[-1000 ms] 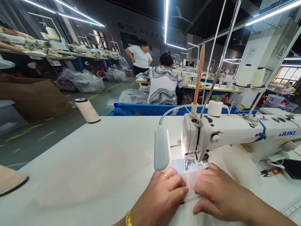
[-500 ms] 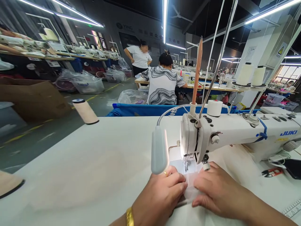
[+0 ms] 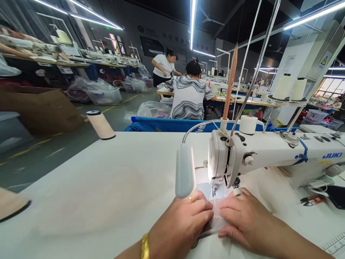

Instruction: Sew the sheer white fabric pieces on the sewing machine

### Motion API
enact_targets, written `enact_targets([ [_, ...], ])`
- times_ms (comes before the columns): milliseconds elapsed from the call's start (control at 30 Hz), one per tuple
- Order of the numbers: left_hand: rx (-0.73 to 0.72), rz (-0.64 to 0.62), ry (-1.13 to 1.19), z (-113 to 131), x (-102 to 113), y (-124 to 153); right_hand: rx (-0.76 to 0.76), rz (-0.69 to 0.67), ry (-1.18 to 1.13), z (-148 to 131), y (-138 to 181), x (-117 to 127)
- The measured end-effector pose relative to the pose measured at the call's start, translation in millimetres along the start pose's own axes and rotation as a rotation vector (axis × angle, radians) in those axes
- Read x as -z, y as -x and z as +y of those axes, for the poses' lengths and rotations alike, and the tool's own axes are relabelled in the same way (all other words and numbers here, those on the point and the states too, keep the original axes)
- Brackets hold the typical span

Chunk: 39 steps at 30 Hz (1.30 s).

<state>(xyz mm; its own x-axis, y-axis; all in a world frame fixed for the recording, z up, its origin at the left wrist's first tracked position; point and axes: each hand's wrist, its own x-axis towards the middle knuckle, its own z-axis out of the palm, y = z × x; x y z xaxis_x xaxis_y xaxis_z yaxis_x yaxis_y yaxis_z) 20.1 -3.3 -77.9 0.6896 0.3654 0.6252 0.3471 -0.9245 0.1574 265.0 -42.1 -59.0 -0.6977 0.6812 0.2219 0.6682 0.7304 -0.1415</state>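
Observation:
My left hand [image 3: 181,225] and my right hand [image 3: 244,219] lie side by side on a small piece of sheer white fabric [image 3: 217,213], just in front of the needle of a white JUKI sewing machine [image 3: 272,153]. Both hands press the fabric flat against the white table [image 3: 107,194], fingers bent and close together. A ring and a gold bracelet show on the left hand. The machine's gooseneck lamp [image 3: 185,172] hangs right above my left hand and lights the needle area.
A thread cone [image 3: 100,125] stands at the table's far left edge. Red-handled snips [image 3: 309,200] and a dark phone lie at the right. Two thread cones [image 3: 289,88] sit on a stand behind the machine. A blue bin edge and two people at another table lie beyond.
Both hands have crept slightly forward with the fabric toward the needle. The standing person in the background has bent toward the far table.

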Motion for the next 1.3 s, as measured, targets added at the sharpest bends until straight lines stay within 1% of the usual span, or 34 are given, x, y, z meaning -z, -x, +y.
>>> enact_targets([
  [167, 0.004, 0.009, 0.029, -5.0, -4.2, 1.7, -0.046, -0.033, -0.001, 0.4, -2.0, -3.4],
  [200, 0.013, -0.01, 0.031, -5.3, -3.5, 0.8, -0.057, -0.038, -0.002, 0.8, -2.8, -4.0],
  [367, 0.012, -0.024, 0.017, -6.2, 4.3, -6.3, -0.114, -0.056, -0.026, 3.6, -7.0, -5.7],
  [567, 0.056, -0.071, -0.04, -12.5, 6.4, -7.2, -0.104, -0.009, -0.01, 8.2, -8.1, -10.9],
  [767, 0.085, -0.025, -0.043, -18.4, 4.5, -8.9, -0.121, 0.028, -0.023, 12.4, -7.6, -17.2],
  [833, 0.125, -0.026, -0.043, -20.5, 1.2, -6.0, -0.124, 0.034, -0.028, 13.1, -7.2, -18.0],
  [967, 0.274, -0.043, -0.084, -24.7, -10.7, 4.1, -0.093, 0.064, -0.048, 13.7, -6.1, -18.2],
  [1067, 0.35, -0.07, -0.166, -27.2, -18.4, 9.6, -0.066, 0.121, -0.066, 13.2, -5.1, -17.4],
  [1133, 0.371, -0.069, -0.242, -26.8, -19.7, 10.5, -0.042, 0.15, -0.064, 12.3, -3.9, -16.0],
  [1167, 0.365, -0.051, -0.278, -25.4, -19.0, 10.2, -0.028, 0.162, -0.062, 11.7, -3.2, -15.2],
  [1233, 0.295, -0.006, -0.303, -19.5, -15.5, 9.0, 0.011, 0.199, -0.066, 9.9, -1.6, -13.2],
  [1300, 0.203, 0.014, -0.248, -9.9, -11.2, 7.9, 0.054, 0.263, -0.087, 7.4, -0.5, -11.3],
])
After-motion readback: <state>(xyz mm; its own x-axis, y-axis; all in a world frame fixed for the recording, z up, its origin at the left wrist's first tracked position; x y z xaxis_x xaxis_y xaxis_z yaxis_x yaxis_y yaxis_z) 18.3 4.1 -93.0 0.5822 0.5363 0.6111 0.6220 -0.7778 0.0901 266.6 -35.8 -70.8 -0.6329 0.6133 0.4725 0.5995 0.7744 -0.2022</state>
